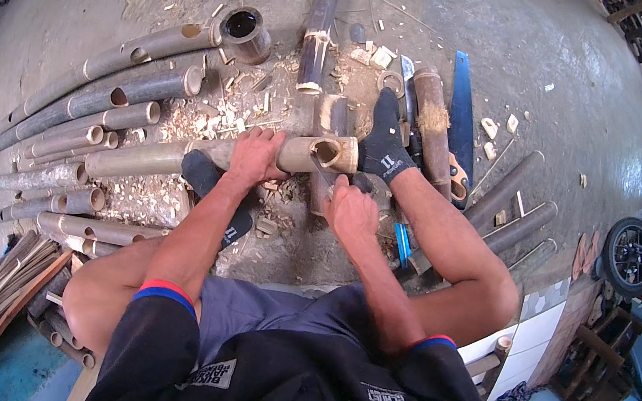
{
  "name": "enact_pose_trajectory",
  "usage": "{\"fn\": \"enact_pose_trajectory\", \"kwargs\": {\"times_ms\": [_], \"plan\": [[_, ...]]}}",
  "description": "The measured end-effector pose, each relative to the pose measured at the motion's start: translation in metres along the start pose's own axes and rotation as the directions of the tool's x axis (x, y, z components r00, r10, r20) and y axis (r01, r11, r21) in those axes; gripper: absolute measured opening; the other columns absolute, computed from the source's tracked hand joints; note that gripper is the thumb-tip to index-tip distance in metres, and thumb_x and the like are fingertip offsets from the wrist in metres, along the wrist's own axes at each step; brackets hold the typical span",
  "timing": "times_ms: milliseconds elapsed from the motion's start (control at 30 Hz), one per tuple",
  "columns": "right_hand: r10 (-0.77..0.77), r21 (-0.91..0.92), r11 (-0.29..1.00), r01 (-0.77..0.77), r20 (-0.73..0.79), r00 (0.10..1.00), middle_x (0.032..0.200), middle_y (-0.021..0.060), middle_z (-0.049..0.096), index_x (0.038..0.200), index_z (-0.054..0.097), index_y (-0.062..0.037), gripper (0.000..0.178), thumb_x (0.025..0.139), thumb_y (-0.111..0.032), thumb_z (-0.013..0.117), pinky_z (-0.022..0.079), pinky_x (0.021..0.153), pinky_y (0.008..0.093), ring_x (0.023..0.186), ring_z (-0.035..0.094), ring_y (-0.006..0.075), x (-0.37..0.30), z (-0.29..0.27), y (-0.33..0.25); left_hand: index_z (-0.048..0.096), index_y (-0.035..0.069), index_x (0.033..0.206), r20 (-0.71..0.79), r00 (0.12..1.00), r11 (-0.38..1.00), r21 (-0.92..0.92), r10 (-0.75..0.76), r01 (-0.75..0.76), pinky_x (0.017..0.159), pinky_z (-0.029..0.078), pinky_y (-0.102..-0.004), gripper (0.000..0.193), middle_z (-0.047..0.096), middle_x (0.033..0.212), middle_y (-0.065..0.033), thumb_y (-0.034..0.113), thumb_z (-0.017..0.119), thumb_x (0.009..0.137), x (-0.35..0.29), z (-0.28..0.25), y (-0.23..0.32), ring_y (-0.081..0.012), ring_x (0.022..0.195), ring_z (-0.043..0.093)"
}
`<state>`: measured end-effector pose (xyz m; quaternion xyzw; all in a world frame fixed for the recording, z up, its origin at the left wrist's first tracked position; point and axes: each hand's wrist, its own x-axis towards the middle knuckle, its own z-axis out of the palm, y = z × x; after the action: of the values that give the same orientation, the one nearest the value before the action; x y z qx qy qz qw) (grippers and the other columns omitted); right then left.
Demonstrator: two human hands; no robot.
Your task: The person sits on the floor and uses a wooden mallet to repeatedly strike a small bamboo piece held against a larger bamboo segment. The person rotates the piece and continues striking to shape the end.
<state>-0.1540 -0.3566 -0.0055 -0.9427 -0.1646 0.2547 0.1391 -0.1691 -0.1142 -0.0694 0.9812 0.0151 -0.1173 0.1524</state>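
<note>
A pale bamboo pole (155,160) lies crosswise in front of me, with a notched hole (329,151) cut near its right end. My left hand (256,155) is closed over the pole, left of the hole. My right hand (352,207) grips what looks like a knife (321,167). Its dark blade rests at the near edge of the hole; most of the handle is hidden in my fist. Under the pole's right end a short, thick bamboo piece (333,112) serves as a support. My socked feet flank the work, the right one (385,139) close to the pole's end.
Several bamboo poles (100,108) with cut holes lie at the left. A bamboo cup of dark liquid (245,36) stands beyond them. At the right lie a handsaw (461,113), a bamboo mallet-like piece (433,126) and more poles (509,180). Wood chips (208,117) litter the concrete floor.
</note>
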Motion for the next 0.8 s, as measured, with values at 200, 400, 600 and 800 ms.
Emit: {"fn": "enact_pose_trajectory", "kwargs": {"times_ms": [200, 400, 600, 800], "plan": [[-0.006, 0.208, 0.977, 0.037, -0.145, 0.989, 0.085, 0.0241, 0.073, 0.106, 0.057, -0.0006, 0.039, 0.087, -0.029, 0.074, 0.058, 0.074, 0.0542, 0.081, 0.072, 0.0443, 0.001, 0.063, 0.027, 0.059, 0.015, 0.126, -0.031, 0.999, 0.999, 0.038, 0.018, -0.017, 0.095, 0.047, -0.0502, 0.085, 0.065, 0.112, -0.008, 0.044, 0.094, 0.054, 0.002, 0.005, 0.002, -0.0312, 0.114, 0.06], [-0.062, 0.0, 0.998, 0.062, -0.032, 0.998, 0.086, 0.0219, 0.072, 0.104, 0.056, -0.0029, 0.035, 0.089, -0.029, 0.074, 0.057, 0.068, 0.0536, 0.073, 0.071, 0.0412, 0.005, 0.021, 0.013, 0.058, 0.015, 0.129, -0.027, 0.999, 0.998, 0.047, -0.035, 0.036, 0.097, 0.046, -0.0508, 0.087, 0.065, 0.116, -0.0077, 0.044, 0.094, 0.055, -0.005, 0.005, 0.002, -0.0308, 0.117, 0.059], [0.093, 0.898, -0.098, -0.428, 0.437, 0.895, 0.073, 0.0069, 0.061, 0.108, 0.054, -0.0104, 0.029, 0.098, -0.033, 0.069, 0.055, 0.051, 0.0425, 0.058, 0.064, 0.0235, 0.006, 0.066, -0.019, 0.058, 0.017, 0.132, -0.022, 1.0, 0.997, 0.073, -0.02, 0.022, 0.095, 0.048, -0.0523, 0.088, 0.064, 0.118, -0.0073, 0.043, 0.092, 0.055, -0.003, 0.009, 0.002, -0.0323, 0.116, 0.06], [0.131, 0.96, 0.237, -0.151, 0.122, 0.984, 0.081, 0.0046, 0.061, 0.134, 0.049, -0.006, 0.044, 0.096, -0.016, 0.069, 0.052, 0.055, 0.0302, 0.062, 0.061, 0.0141, -0.038, 0.015, -0.012, 0.057, 0.02, 0.133, 0.051, 0.998, 0.999, -0.003, -0.034, 0.035, 0.094, 0.048, -0.0529, 0.089, 0.067, 0.118, -0.0107, 0.048, 0.092, 0.057, -0.004, -0.004, 0.001, -0.0336, 0.115, 0.063]]}}
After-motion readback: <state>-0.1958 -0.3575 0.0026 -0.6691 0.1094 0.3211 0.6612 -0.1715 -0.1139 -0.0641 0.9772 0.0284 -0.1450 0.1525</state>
